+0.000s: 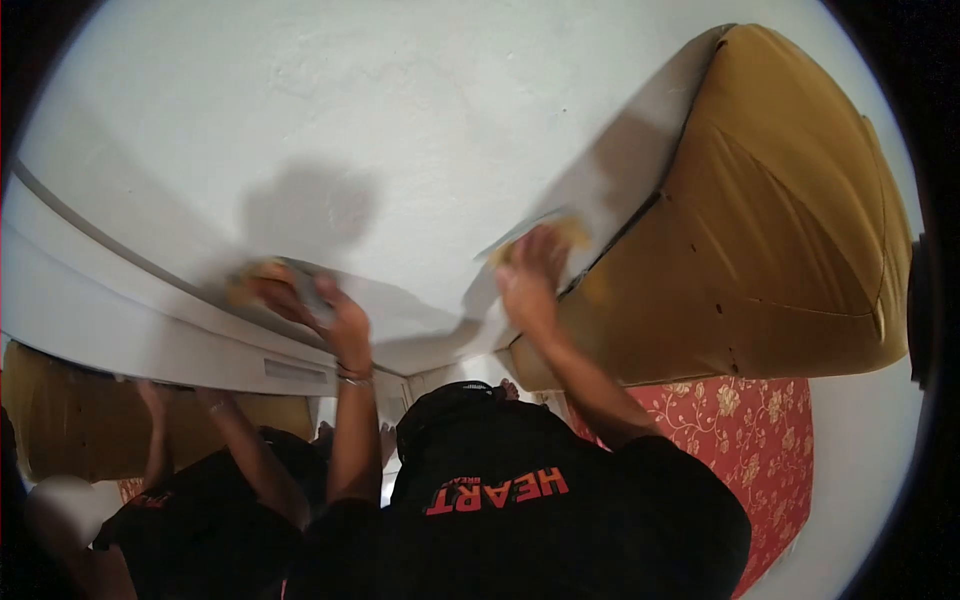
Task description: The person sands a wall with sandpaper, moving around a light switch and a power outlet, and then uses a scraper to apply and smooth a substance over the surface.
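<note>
My left hand (325, 310), with a bracelet at its wrist, is wrapped round a blurred yellow and grey cloth or sponge (243, 285) beside the edge of the white surface (420, 170). Further right, my right hand (536, 268) presses a yellow cloth (570, 232) against that same white surface, its fingers on top of the cloth. Motion blur hides the exact kind of both pieces. The right hand is close to the dark seam of a gold padded piece of furniture (770, 220).
Along the left runs a white frame (170, 290) with a recessed handle (295, 371). Below it, a mirror-like panel (60, 410) reflects a person in black and the gold upholstery. Red floral fabric (740, 430) lies at the lower right.
</note>
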The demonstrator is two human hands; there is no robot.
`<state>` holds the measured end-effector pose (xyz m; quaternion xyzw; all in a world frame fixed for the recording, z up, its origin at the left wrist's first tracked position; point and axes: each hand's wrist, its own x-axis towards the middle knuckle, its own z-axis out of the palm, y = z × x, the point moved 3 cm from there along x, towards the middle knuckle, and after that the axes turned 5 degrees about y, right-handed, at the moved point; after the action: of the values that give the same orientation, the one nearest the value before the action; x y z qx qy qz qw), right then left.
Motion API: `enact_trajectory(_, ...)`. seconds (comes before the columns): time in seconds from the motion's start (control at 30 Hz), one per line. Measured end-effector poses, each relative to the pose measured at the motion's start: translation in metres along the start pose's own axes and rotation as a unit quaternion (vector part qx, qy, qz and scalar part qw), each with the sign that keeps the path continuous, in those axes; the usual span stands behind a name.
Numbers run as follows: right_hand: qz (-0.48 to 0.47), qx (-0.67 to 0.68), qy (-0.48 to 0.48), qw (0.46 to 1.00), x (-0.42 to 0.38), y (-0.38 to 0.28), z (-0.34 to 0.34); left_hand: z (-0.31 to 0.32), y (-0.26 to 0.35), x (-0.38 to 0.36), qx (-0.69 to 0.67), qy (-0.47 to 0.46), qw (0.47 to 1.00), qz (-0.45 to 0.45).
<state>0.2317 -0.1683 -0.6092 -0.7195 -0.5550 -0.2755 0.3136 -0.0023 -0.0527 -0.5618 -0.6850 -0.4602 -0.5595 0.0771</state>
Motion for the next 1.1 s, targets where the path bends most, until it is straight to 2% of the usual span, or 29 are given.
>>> enact_trajectory(0.03, 0.027, 0.015, 0.096, 0.995, 0.027, 0.011, -0.014, -0.004, -0.01, 0.022, -0.108, 0.039, 0.99, -0.083)
enact_trajectory(0.07, 0.075, 0.059, 0.13, 0.987, 0.057, 0.009, -0.038, -0.002, -0.015, 0.037, -0.216, 0.081, 0.959, -0.164)
enact_trajectory(0.1, 0.121, 0.1, 0.166, 0.974, 0.081, 0.007, -0.061, 0.004, -0.012, 0.044, -0.216, 0.08, 0.959, -0.163)
enact_trajectory(0.13, 0.121, 0.098, 0.167, 0.974, 0.09, -0.001, -0.066, 0.01, -0.008, 0.049, -0.23, 0.095, 0.957, -0.153)
enact_trajectory(0.2, 0.05, 0.138, 0.212, 0.966, 0.105, -0.03, -0.065, 0.015, 0.008, 0.045, -0.244, 0.112, 0.953, -0.14)
enact_trajectory(0.27, -0.032, 0.111, 0.109, 0.987, 0.068, -0.052, -0.026, 0.019, 0.05, 0.02, -0.042, 0.083, 0.996, 0.014)
enact_trajectory(0.3, -0.087, 0.097, 0.042, 0.991, 0.042, -0.057, -0.012, 0.019, 0.05, 0.005, -0.042, 0.085, 0.995, 0.015)
enact_trajectory(0.33, -0.142, 0.083, -0.029, 0.986, 0.019, -0.059, 0.001, 0.021, 0.048, -0.016, -0.024, 0.021, 0.999, 0.044)
enact_trajectory(0.37, -0.141, 0.082, -0.029, 0.986, 0.003, -0.051, 0.005, 0.025, 0.048, -0.027, -0.007, -0.043, 0.996, 0.075)
enact_trajectory(0.4, -0.128, 0.022, -0.05, 0.99, -0.008, -0.034, 0.008, 0.023, 0.04, -0.017, -0.01, -0.042, 0.996, 0.076)
enact_trajectory(0.43, -0.117, -0.038, -0.072, 0.99, -0.012, -0.018, 0.008, 0.014, 0.021, -0.001, -0.006, 0.004, 0.999, 0.049)
enact_trajectory(0.47, -0.063, -0.019, -0.011, 0.998, 0.001, -0.002, 0.001, 0.002, 0.012, 0.012, 0.002, 0.049, 0.999, 0.021)
enact_trajectory(0.5, -0.006, 0.003, 0.047, 0.999, 0.019, 0.01, -0.006, -0.009, 0.02, 0.03, 0.006, 0.047, 0.999, 0.019)
enact_trajectory(0.57, 0.074, 0.118, 0.164, 0.977, 0.074, 0.012, -0.052, -0.027, 0.034, 0.074, -0.137, 0.16, 0.976, -0.06)
enact_trajectory(0.67, 0.069, 0.152, 0.217, 0.962, 0.101, -0.024, -0.058, -0.01, 0.052, 0.069, -0.108, 0.174, 0.979, -0.017)
enact_trajectory(0.7, 0.01, 0.129, 0.168, 0.977, 0.091, -0.042, -0.043, 0.002, 0.057, 0.054, -0.08, 0.138, 0.987, -0.007)
enact_trajectory(0.73, -0.048, 0.106, 0.117, 0.986, 0.067, -0.056, -0.025, 0.017, 0.064, 0.03, -0.107, 0.13, 0.986, 0.0)
enact_trajectory(0.8, -0.155, 0.102, -0.011, 0.983, 0.021, -0.063, 0.004, 0.028, 0.066, -0.01, -0.047, 0.019, 0.996, 0.068)
enact_trajectory(0.83, -0.155, 0.101, -0.011, 0.983, 0.008, -0.056, 0.006, 0.024, 0.051, -0.017, -0.033, 0.008, 0.997, 0.065)
enact_trajectory(0.87, -0.121, 0.07, -0.051, 0.989, -0.001, -0.039, 0.007, 0.02, 0.031, -0.014, -0.023, -0.001, 0.998, 0.062)
enact_trajectory(0.9, -0.088, 0.038, -0.092, 0.991, -0.005, -0.021, 0.005, 0.009, 0.017, 0.0, -0.011, 0.038, 0.997, 0.06)
enact_trajectory(0.93, -0.067, 0.023, 0.001, 0.997, 0.006, -0.003, -0.003, 0.0, 0.005, 0.017, -0.001, 0.041, 0.998, 0.04)
enact_trajectory(0.97, -0.043, 0.01, 0.093, 0.995, 0.023, 0.011, -0.008, -0.013, 0.011, 0.039, -0.068, 0.087, 0.994, -0.02)
enact_trajectory(1.0, 0.013, 0.054, 0.134, 0.989, 0.05, 0.013, -0.026, -0.02, 0.022, 0.06, -0.064, 0.083, 0.994, -0.019)
enact_trajectory(1.03, 0.069, 0.097, 0.177, 0.977, 0.076, 0.011, -0.049, -0.027, 0.034, 0.079, -0.11, 0.126, 0.986, -0.025)
enact_trajectory(1.07, 0.071, 0.097, 0.176, 0.977, 0.088, 0.002, -0.058, -0.03, 0.044, 0.087, -0.158, 0.17, 0.972, -0.031)
enact_trajectory(1.1, 0.065, 0.123, 0.205, 0.969, 0.099, -0.014, -0.062, -0.026, 0.057, 0.087, -0.13, 0.152, 0.98, -0.004)
